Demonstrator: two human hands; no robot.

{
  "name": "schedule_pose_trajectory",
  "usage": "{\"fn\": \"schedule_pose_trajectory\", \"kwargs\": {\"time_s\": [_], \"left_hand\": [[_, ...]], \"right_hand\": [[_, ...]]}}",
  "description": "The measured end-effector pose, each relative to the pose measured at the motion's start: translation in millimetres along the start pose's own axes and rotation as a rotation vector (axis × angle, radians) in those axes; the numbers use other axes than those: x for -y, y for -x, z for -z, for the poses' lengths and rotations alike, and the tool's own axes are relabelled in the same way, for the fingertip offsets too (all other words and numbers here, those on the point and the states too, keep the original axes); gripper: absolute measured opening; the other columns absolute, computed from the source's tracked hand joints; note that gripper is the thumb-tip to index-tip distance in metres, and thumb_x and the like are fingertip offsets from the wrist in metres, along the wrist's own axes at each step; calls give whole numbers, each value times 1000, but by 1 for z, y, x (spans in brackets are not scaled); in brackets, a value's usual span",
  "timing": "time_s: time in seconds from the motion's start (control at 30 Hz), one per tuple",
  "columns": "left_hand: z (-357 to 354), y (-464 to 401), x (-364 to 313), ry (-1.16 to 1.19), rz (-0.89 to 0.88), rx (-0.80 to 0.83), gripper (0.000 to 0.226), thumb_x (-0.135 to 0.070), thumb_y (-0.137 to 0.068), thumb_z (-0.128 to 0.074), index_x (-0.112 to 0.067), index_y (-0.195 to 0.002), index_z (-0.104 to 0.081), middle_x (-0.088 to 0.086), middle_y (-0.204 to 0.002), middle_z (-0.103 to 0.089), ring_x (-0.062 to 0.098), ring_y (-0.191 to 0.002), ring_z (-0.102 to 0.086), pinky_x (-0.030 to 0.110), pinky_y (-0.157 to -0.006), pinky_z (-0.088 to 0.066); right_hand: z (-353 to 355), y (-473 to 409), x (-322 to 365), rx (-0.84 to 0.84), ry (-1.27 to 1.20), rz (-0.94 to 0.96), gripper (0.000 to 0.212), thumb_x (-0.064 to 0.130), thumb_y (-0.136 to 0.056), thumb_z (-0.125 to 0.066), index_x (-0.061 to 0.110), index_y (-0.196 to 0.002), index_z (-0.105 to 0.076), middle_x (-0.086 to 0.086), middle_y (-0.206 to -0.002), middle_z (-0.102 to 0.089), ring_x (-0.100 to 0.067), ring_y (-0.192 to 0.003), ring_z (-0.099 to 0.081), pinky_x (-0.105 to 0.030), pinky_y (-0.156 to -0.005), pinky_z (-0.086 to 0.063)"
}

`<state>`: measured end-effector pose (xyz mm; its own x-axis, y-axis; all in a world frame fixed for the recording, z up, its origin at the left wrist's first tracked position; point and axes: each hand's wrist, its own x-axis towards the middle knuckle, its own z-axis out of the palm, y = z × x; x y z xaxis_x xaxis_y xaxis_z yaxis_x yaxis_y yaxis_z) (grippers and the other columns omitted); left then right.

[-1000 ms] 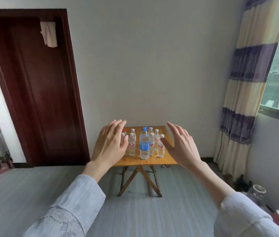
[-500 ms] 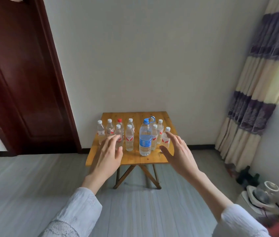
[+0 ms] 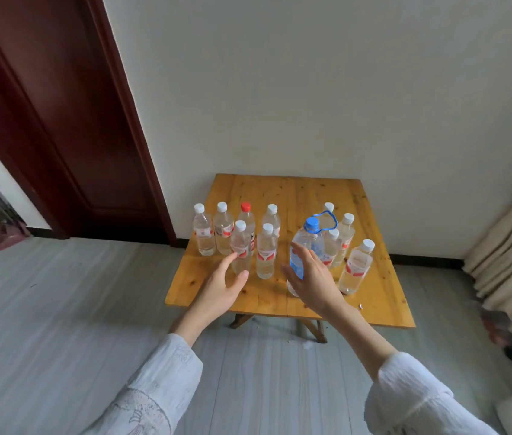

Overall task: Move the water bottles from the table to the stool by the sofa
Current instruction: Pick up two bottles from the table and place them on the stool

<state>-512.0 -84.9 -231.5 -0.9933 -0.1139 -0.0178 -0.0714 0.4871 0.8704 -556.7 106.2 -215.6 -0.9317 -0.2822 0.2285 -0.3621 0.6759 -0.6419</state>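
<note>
Neither hand holds anything: the left hand [image 3: 221,285] is spread, palm turned inward, its fingertips just short of a small white-capped bottle [image 3: 241,248] at the front of the left cluster, while the right hand [image 3: 312,277] is likewise spread with fingers loosely curved in front of the large blue-capped bottle [image 3: 306,246], whose lower body it hides from view; whether the palm touches the plastic cannot be told. This looks like the reach before the first pick-up, so the task seems barely begun, with every bottle on the wooden table [image 3: 383,296] and the stool and sofa nowhere in sight. The next move would call for each hand to close round a bottle's body firmly enough to lift it straight up, without knocking the near neighbours, and the big bottle, being wide and apparently full, probably needs a fuller wrap or a hold on its blue carry loop [image 3: 327,221]. The bottles are clear plastic, upright, filled with clear water, most carrying red and white labels; one at the back has a red cap [image 3: 245,206], the rest of the small ones white caps. They stand in two loose groups, six on the left and five on the right including the large one, with one small bottle [image 3: 356,267] set slightly apart nearest the right front edge.
</note>
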Motion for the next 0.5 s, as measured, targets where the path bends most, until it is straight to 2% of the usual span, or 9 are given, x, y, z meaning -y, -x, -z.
{"fn": "schedule_pose_trajectory", "kwargs": {"time_s": [0.1, 0.27, 0.37, 0.43, 0.5], "left_hand": [[-6, -31, 23, 21, 43, -53, 49, -40, -89, -49, -30, -135, -34, -5, -144, -37, -1, -119, -30, 22, -97, -27], [-10, -87, 62, 54, 96, -139, 47, -33, -89, -51, -25, -134, -37, -1, -143, -40, 10, -130, -35, 23, -99, -28], [-7, -132, 79, 65, 97, -123, 50, -28, -90, -52, -23, -136, -34, -1, -145, -38, 13, -132, -33, 24, -101, -28], [-4, -166, 89, 78, 86, -93, 53, -25, -89, -53, -21, -137, -32, 0, -146, -37, 14, -133, -32, 25, -103, -28], [-3, -196, 97, 79, 76, -50, 54, -22, -89, -53, -18, -138, -31, -1, -146, -36, 12, -133, -32, 24, -104, -27]], "right_hand": [[-27, -26, -17, 67, -31, -41, 56, 34, -90, -49, 12, -138, -30, -9, -141, -43, -22, -131, -38, -30, -102, -33], [-68, -67, -39, 151, -65, -101, 58, 33, -91, -49, 13, -140, -25, -9, -141, -43, -22, -129, -41, -32, -100, -37], [-90, -104, -49, 96, -89, -172, 58, 31, -91, -49, 11, -140, -26, -9, -141, -43, -23, -127, -43, -28, -97, -36], [-105, -130, -54, 6, -116, -268, 57, 30, -90, -50, 10, -139, -27, -12, -139, -45, -24, -126, -43, -20, -90, -33], [-119, -153, -59, -55, -145, -379, 57, 27, -90, -52, 8, -138, -29, -15, -138, -46, -27, -126, -42, -20, -88, -31]]}}
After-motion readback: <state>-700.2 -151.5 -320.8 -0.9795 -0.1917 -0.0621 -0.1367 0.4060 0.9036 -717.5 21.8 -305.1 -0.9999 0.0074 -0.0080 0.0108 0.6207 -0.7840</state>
